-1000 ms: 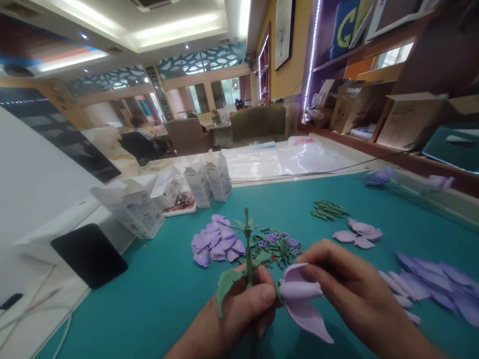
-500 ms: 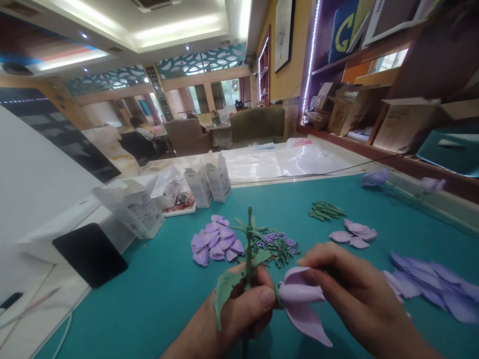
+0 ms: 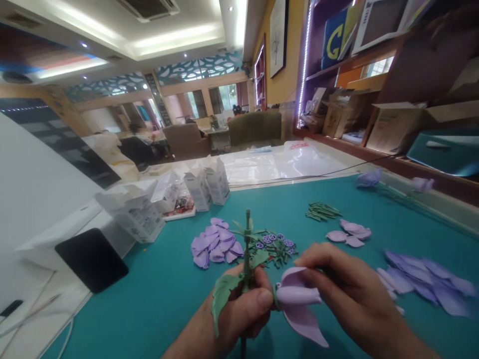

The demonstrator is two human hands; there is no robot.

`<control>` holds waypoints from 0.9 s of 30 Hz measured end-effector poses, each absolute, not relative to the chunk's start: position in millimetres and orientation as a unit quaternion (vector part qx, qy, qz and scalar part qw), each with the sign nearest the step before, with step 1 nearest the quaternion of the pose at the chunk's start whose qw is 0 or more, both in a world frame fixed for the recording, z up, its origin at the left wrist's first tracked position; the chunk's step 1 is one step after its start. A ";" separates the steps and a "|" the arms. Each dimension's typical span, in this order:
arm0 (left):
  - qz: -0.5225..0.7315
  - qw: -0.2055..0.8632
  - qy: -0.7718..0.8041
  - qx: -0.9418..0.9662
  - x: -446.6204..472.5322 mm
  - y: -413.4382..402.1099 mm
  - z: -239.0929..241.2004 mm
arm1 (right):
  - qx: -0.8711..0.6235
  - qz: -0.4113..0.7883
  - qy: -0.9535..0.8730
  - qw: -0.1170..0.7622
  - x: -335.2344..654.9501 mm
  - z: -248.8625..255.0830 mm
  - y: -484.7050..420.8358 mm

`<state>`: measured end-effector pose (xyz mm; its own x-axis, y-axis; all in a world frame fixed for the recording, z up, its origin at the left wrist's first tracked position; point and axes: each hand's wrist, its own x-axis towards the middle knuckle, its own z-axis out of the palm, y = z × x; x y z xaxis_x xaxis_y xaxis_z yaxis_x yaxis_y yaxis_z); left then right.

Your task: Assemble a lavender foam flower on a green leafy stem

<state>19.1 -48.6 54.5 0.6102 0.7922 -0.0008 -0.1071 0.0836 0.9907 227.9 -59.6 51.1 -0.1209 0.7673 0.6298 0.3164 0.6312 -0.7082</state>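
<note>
My left hand [image 3: 249,304] is closed round an upright green plastic stem [image 3: 246,249] with leaves [image 3: 223,295] on its sides. A pale purple flower head [image 3: 299,295] lies sideways at my left thumb tip, its green base turned toward the thumb. Whether the left fingers also grip that base is hidden. With thumb and fingertips, my right hand [image 3: 348,291] pinches the upper petal of the flower head. Behind the hands are a heap of purple petals [image 3: 215,242] and a pile of small green parts with purple rings [image 3: 279,247].
Green sticks [image 3: 322,211], light petals [image 3: 350,233] and larger purple petals [image 3: 430,279] lie to the right on the green mat [image 3: 149,309]. White boxes [image 3: 132,214] and a black tablet [image 3: 92,260] stand and lie on the left. People sit farther back.
The view has shifted slightly. Both hands keep their holds on the stem and the petal, with hardly any movement between them.
</note>
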 end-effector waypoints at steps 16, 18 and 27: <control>0.321 0.669 0.300 0.599 18.3 -48.7 55.2 | -0.383 0.224 -0.722 0.532 225.0 54.2 -61.8; 0.322 0.674 0.296 0.596 19.3 -48.4 54.3 | -0.381 0.229 -0.720 0.533 224.4 53.5 -61.2; 0.304 0.711 0.312 0.552 27.1 -38.4 47.9 | -0.431 0.322 -0.683 0.494 225.7 47.9 -49.7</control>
<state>27.1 -38.4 47.9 0.6208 0.7765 -0.1080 -0.0875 0.2056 0.9747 225.7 -49.7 47.9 -0.1410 0.9070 0.3967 0.2710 0.4208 -0.8657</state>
